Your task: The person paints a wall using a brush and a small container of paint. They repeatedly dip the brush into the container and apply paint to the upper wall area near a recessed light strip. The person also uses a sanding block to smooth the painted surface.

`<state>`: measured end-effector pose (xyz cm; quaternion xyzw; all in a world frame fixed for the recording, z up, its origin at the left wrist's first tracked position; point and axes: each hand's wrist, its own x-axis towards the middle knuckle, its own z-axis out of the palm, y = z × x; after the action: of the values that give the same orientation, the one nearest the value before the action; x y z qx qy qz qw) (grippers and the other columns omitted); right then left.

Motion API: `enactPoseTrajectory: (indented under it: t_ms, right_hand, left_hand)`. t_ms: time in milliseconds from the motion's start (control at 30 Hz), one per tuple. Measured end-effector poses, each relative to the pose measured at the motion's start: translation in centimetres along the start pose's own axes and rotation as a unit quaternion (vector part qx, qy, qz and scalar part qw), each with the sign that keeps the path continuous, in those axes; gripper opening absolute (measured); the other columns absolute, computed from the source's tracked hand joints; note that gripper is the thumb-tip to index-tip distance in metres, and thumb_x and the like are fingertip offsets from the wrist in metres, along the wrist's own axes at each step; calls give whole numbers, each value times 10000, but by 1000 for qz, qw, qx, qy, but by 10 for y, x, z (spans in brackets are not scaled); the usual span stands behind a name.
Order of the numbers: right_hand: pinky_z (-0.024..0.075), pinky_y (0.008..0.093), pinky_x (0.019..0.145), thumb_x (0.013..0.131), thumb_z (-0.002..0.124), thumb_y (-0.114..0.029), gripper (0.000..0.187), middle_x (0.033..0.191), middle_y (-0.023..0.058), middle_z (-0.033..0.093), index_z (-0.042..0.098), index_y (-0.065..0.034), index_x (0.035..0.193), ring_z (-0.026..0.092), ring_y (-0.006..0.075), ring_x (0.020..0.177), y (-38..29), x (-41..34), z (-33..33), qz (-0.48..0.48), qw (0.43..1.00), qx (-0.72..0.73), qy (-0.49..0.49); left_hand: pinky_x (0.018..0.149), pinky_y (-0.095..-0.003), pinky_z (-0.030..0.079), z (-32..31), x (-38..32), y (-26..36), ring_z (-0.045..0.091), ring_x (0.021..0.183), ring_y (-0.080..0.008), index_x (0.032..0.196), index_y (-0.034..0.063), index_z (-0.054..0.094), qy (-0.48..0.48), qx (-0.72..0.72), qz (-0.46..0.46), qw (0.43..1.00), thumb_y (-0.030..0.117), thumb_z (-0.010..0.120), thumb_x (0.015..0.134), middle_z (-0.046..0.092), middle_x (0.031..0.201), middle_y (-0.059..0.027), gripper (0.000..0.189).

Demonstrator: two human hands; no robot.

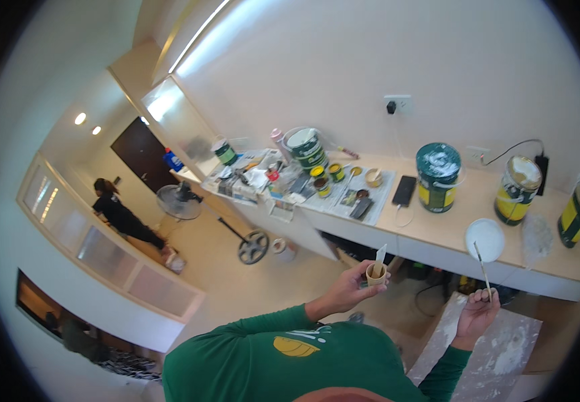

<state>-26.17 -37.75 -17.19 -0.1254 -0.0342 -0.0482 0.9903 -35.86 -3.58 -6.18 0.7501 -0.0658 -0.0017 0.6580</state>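
Observation:
My left hand is wrapped around a small tan cup, held up in front of my chest. A pale flat stick stands in the cup and leans against its rim. Between the fingers of my right hand is a thin brush, its tip pointing up. Behind that tip, at the counter's front edge, lies a round white lid. What the cup contains is too small to make out clearly.
Paint pails and a phone stand or lie on the counter. Newspaper there carries small open cans and tools. A standing fan is left of the counter. Farther off is another person. A paint-marked board lies below my right hand.

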Motion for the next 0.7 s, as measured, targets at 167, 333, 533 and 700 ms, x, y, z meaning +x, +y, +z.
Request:
enactPoseTrajectory:
  t_ms: [167,333,533,700]
  right_hand:
    - [474,304,750,1094,555,-180,189,864,60,581,604,-23,1188,546,177,814,29,-2,-37,51,996,55,46]
    - [444,309,734,1084,522,-150,278,889,47,533,579,-9,1317,496,170,818,52,1,-62,86,990,102,37]
    - [437,311,726,1086,520,-159,307,897,44,521,575,-6,1346,486,168,833,56,11,-73,98,989,108,36]
    - [441,313,736,1089,520,-179,335,887,37,510,597,13,1352,472,180,859,48,21,-78,93,988,124,-7]
  left_hand:
    - [1083,-374,490,-7,-13,1,620,1222,-177,1346,52,530,28,38,-38,998,110,731,1014,653,1271,-71,393]
    - [1059,-373,500,-12,-15,5,621,1212,-182,1295,56,531,57,25,-65,996,115,725,1017,646,1262,-79,344]
    - [1070,-383,493,-12,-9,3,616,1223,-186,1346,55,520,68,24,-74,995,108,728,1014,648,1263,-90,395]
    - [1076,-382,483,-7,0,-5,604,1228,-179,1436,51,505,56,-13,-76,995,99,727,1013,644,1266,-77,479]
